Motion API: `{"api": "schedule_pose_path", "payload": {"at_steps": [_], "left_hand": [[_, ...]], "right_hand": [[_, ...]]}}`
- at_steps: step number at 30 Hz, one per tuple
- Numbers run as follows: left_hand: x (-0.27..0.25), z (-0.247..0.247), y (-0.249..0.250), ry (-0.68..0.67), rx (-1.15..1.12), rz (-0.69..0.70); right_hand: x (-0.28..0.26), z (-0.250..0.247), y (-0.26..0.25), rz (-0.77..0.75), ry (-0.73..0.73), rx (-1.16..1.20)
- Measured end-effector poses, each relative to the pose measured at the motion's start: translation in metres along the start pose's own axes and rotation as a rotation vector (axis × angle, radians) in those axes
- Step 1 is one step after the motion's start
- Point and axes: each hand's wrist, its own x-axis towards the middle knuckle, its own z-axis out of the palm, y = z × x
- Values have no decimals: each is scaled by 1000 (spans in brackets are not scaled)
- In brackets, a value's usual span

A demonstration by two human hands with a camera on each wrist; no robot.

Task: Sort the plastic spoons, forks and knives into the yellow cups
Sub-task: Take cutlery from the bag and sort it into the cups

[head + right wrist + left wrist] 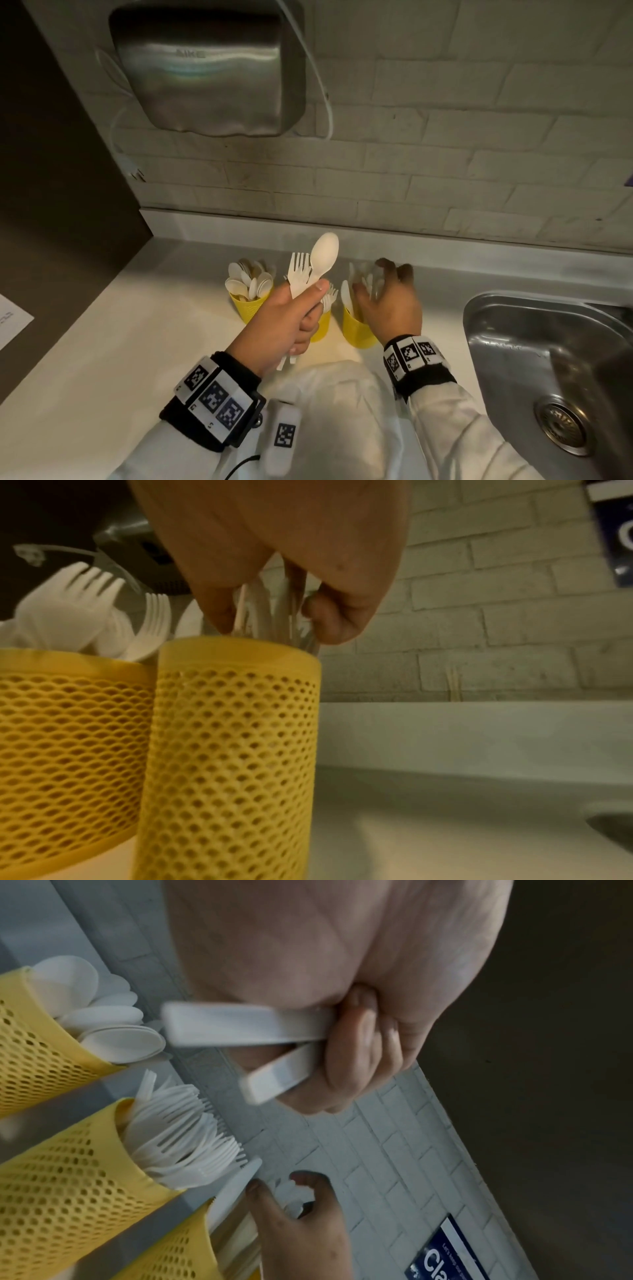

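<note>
Three yellow perforated cups stand in a row by the backsplash. The left cup (248, 308) holds spoons, the middle cup (68, 1183) holds forks, and the right cup (358, 330) holds knives. My left hand (294, 315) is raised in front of the middle cup. It grips a bundle of white cutlery by the handles (246, 1023), with a spoon (324, 253) and forks (299, 270) sticking up. My right hand (383, 291) is over the right cup (232, 750), its fingers (329, 615) and thumb curled round the tops of the knives (274, 610).
A steel sink (548, 359) lies just right of the cups. A metal hand dryer (209, 68) hangs on the white brick wall above. A sheet of paper (10, 318) lies at the far left. Pale counter (120, 342) stretches left of the cups.
</note>
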Motion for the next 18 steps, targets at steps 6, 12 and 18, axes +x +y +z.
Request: {"api": "schedule_pose_path", "payload": {"at_steps": [6,12,18], "left_hand": [[3,0,-4,5,40,-14],[2,0,-1,-3,26,-48],[-2,-4,6,9,4,-66]], "right_hand": [[5,1,-6,-265,39,-291],[12,-8,-21,-191,-276,-426],[2,-58,-67,-180,154,260]]}}
